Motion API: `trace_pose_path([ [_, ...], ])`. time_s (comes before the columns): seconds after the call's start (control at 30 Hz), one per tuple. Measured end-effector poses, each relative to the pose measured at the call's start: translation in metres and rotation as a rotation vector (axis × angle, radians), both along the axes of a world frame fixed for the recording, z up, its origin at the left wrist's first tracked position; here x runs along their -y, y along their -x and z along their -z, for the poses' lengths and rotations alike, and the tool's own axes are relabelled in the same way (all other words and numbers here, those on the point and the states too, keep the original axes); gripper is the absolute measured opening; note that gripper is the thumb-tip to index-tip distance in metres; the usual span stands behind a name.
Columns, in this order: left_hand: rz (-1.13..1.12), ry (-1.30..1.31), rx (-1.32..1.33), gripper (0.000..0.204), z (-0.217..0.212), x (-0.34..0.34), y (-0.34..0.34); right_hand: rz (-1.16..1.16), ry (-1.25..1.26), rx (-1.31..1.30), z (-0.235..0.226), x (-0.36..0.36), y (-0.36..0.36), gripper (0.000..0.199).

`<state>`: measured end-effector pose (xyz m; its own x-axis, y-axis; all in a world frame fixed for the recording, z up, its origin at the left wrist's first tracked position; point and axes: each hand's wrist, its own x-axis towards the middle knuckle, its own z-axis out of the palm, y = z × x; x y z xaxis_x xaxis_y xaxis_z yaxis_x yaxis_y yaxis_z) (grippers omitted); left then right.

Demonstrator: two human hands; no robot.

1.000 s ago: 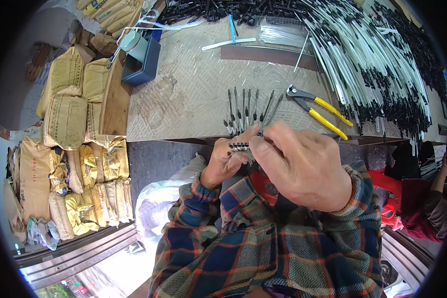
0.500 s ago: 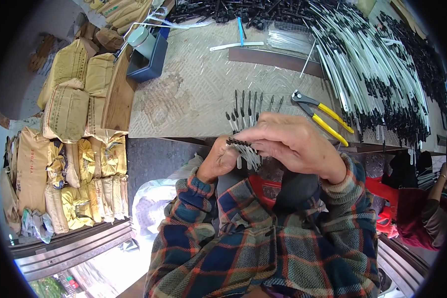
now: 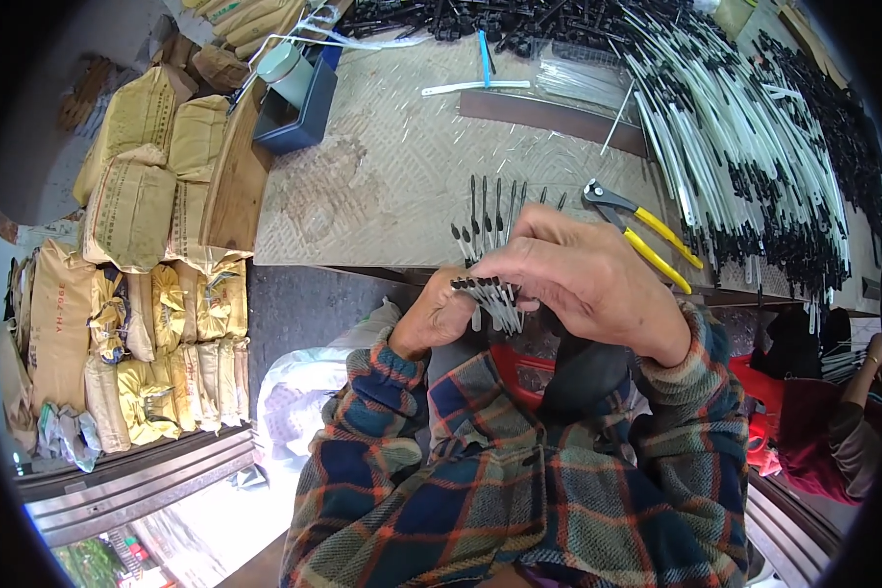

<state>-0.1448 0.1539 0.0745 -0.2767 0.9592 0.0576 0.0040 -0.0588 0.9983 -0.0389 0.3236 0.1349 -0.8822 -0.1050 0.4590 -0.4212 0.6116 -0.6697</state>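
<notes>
Closest to me, below the table edge, I see my two plaid-sleeved forearms come up from the bottom of the view and meet in front of my chest. My left hand (image 3: 439,318) is clenched around a bundle of thin white rods with black tips (image 3: 490,299), the black ends lined up in a row just above its fingers. My right hand (image 3: 583,279) curls over the same bundle from the right, its fingertips pinching at the black ends, so both hands are grasping that bundle, held in the air just short of the table's near edge.

Just beyond my hands, on the patterned tabletop (image 3: 382,186), several more loose rods (image 3: 490,211) lie side by side, pointing away from me. Right beside them, to the right, rest pliers with yellow handles (image 3: 647,230).

Farther back and to the right, a big heap of white rods with black ends (image 3: 745,157) fans across the table. At the far left corner sits a blue tray (image 3: 299,108) with a pale green cup. Off the table's left side, yellow-brown sacks (image 3: 132,206) are stacked on the floor.
</notes>
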Motion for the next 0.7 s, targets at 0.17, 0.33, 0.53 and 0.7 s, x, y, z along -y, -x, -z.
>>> trace_pose_path([
  [0.17, -0.046, -0.056, -0.096, 0.057, 0.027, 0.002, 0.006, 0.037, -0.01, -0.024, -0.001, 0.008, -0.003, 0.025],
  [0.33, 0.009, 0.105, -0.079, 0.045, 0.042, 0.007, 0.012, 0.089, 0.064, -0.04, 0.004, 0.008, -0.008, 0.024],
  [0.53, -0.012, -0.107, -0.148, 0.047, 0.033, -0.003, 0.01, 0.145, -0.136, -0.114, 0.0, 0.01, -0.01, 0.021],
  [0.7, 0.052, -0.166, -0.254, 0.037, 0.026, -0.007, 0.01, 0.161, -0.334, -0.224, -0.004, 0.009, -0.008, 0.02],
])
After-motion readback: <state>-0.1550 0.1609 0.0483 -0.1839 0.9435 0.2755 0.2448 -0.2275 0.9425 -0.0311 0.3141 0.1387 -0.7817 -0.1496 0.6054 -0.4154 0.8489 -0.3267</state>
